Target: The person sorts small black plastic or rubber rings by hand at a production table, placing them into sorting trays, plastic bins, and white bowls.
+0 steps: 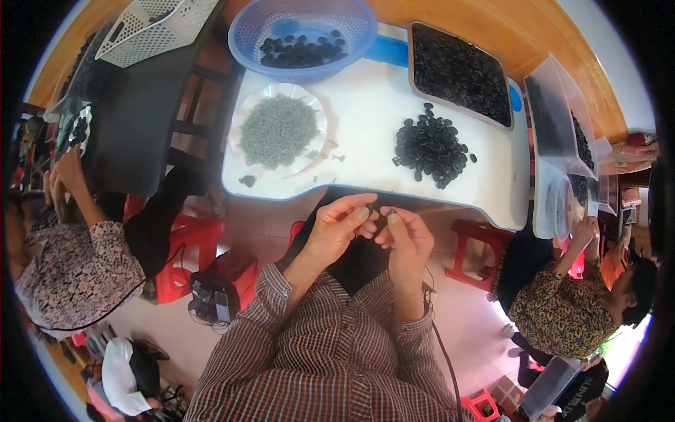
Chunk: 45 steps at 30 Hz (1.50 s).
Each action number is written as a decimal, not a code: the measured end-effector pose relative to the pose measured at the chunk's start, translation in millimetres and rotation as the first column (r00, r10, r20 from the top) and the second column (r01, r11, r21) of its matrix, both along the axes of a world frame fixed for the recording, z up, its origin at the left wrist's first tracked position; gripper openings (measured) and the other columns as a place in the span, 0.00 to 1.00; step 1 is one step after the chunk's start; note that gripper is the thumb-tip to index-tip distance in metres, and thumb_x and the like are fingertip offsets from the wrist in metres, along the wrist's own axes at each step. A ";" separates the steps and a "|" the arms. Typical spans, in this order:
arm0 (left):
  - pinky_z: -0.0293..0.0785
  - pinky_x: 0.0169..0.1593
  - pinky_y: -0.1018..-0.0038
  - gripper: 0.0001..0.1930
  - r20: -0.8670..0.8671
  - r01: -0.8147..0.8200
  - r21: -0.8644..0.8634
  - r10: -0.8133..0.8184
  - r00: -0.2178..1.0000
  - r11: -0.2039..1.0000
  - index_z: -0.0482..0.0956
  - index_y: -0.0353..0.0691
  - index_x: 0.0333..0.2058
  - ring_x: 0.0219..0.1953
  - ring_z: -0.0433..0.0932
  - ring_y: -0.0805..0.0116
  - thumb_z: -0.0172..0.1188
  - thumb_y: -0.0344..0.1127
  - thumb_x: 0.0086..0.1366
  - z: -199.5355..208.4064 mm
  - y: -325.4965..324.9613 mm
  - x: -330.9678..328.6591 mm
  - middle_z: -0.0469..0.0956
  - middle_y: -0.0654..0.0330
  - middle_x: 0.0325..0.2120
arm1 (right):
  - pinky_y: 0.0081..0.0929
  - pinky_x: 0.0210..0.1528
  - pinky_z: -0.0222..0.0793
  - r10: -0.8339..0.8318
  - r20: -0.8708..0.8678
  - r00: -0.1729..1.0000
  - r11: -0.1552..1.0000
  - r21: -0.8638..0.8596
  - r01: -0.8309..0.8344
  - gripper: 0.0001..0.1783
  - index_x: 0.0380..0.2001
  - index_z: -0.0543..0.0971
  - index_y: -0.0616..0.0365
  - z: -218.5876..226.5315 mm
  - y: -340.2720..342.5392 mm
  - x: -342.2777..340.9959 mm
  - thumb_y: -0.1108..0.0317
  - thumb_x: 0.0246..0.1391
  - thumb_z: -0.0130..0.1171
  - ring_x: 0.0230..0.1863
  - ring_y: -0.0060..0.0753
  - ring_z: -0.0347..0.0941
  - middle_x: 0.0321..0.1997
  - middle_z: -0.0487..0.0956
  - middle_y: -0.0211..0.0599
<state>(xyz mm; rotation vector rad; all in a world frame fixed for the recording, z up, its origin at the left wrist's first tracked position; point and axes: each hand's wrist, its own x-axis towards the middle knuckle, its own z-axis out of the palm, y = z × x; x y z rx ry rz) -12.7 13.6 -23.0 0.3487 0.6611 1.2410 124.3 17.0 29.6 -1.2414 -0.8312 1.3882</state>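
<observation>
Both my hands are raised in front of my chest, just off the near edge of the white table [365, 133], with their fingertips almost meeting. Between thumb and forefinger, my left hand [333, 231] pinches a small dark piece, mostly hidden by the fingers. My right hand [408, 243] is closed in a pinch too; what its fingertips hold is too small to make out. Beyond it lies a loose pile of small black oval pieces [430, 149]. On the left, a white wavy-rimmed plate [322, 133] carries a heap of small greyish translucent pieces [275, 133].
A blue perforated basket [242, 53] with black pieces stands at the far left, a tray [460, 74] full of black pieces at the far right. Co-workers sit on the left [81, 274] and right [566, 309]. Red stools [474, 246] stand near the table.
</observation>
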 end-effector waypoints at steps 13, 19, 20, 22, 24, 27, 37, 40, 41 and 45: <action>0.79 0.42 0.78 0.19 -0.101 0.025 0.076 -0.017 0.995 0.997 0.73 0.32 0.52 0.34 0.78 0.74 0.57 0.19 0.60 3.5 0.6 -5.0 0.77 0.61 0.34 | 0.11 0.27 0.65 0.119 0.008 0.993 0.993 -0.001 -0.119 0.10 0.40 0.77 0.65 -4.8 -1.8 3.6 0.70 0.60 0.54 0.25 0.13 0.71 0.32 0.80 0.31; 0.78 0.42 0.78 0.19 -0.019 0.020 0.093 -0.019 1.000 0.995 0.73 0.32 0.52 0.34 0.78 0.74 0.56 0.18 0.61 2.4 0.2 -6.8 0.77 0.60 0.35 | 0.11 0.27 0.65 0.141 0.041 0.989 0.990 -0.022 -0.140 0.08 0.38 0.77 0.65 0.7 -1.6 0.5 0.71 0.59 0.54 0.25 0.13 0.71 0.32 0.80 0.32; 0.78 0.42 0.78 0.19 0.001 0.030 0.101 -0.030 1.000 0.994 0.73 0.32 0.52 0.34 0.78 0.73 0.56 0.18 0.61 2.7 0.8 -6.3 0.77 0.60 0.35 | 0.11 0.27 0.65 0.138 0.043 0.989 0.990 -0.022 -0.138 0.08 0.38 0.77 0.65 2.5 -1.6 0.7 0.71 0.59 0.54 0.25 0.13 0.71 0.32 0.80 0.32; 0.78 0.42 0.78 0.19 0.017 0.036 0.108 -0.038 0.999 0.993 0.72 0.31 0.52 0.35 0.78 0.73 0.56 0.18 0.61 2.2 0.6 -6.7 0.77 0.60 0.35 | 0.11 0.27 0.65 0.141 0.061 0.988 0.990 -0.001 -0.141 0.06 0.37 0.76 0.65 3.4 -1.9 0.3 0.73 0.59 0.53 0.25 0.13 0.72 0.33 0.80 0.32; 0.78 0.42 0.77 0.19 0.000 0.044 0.109 -0.044 0.999 0.993 0.73 0.31 0.52 0.35 0.78 0.73 0.56 0.19 0.61 2.3 0.3 -7.1 0.77 0.60 0.35 | 0.11 0.27 0.66 0.140 0.065 0.988 0.990 0.008 -0.141 0.06 0.37 0.76 0.65 3.5 -2.7 0.0 0.73 0.59 0.53 0.26 0.14 0.72 0.34 0.79 0.32; 0.77 0.42 0.78 0.19 -0.048 0.053 0.148 -0.047 0.998 0.988 0.73 0.32 0.52 0.35 0.78 0.73 0.56 0.19 0.61 -0.8 -0.6 -7.6 0.78 0.60 0.35 | 0.11 0.27 0.67 0.142 0.074 0.987 0.989 0.022 -0.144 0.06 0.37 0.76 0.65 1.8 -3.4 0.9 0.74 0.59 0.54 0.26 0.14 0.72 0.35 0.79 0.33; 0.75 0.42 0.81 0.18 -0.245 0.104 0.156 -0.063 0.967 0.982 0.74 0.33 0.51 0.34 0.76 0.77 0.56 0.19 0.61 6.5 -0.7 -12.0 0.78 0.62 0.36 | 0.12 0.27 0.69 0.157 0.103 0.982 0.987 0.021 -0.160 0.04 0.36 0.75 0.65 2.5 -3.8 1.9 0.76 0.59 0.52 0.28 0.17 0.75 0.37 0.77 0.35; 0.75 0.43 0.82 0.18 -0.326 0.164 0.178 -0.099 0.940 0.970 0.74 0.33 0.51 0.35 0.76 0.78 0.56 0.20 0.62 10.4 0.6 -14.2 0.78 0.62 0.36 | 0.13 0.28 0.70 0.150 0.131 0.980 0.988 0.027 -0.154 0.03 0.34 0.75 0.66 3.2 -4.0 1.2 0.78 0.58 0.52 0.28 0.19 0.75 0.38 0.76 0.36; 0.75 0.42 0.82 0.17 -0.323 0.163 0.209 -0.090 0.942 0.964 0.74 0.33 0.51 0.35 0.76 0.78 0.55 0.19 0.62 12.2 1.1 -14.5 0.78 0.62 0.36 | 0.13 0.28 0.70 0.150 0.131 0.980 0.988 0.027 -0.155 0.03 0.34 0.75 0.66 3.0 -3.9 1.2 0.78 0.58 0.52 0.28 0.19 0.75 0.38 0.76 0.36; 0.74 0.41 0.82 0.17 -0.342 0.151 0.290 -0.045 0.938 0.945 0.75 0.33 0.50 0.34 0.75 0.78 0.55 0.18 0.61 14.2 2.4 -13.1 0.76 0.63 0.36 | 0.14 0.29 0.71 0.165 0.157 0.974 0.985 0.032 -0.172 0.03 0.33 0.75 0.67 3.4 -2.8 2.1 0.79 0.57 0.52 0.28 0.20 0.75 0.40 0.75 0.37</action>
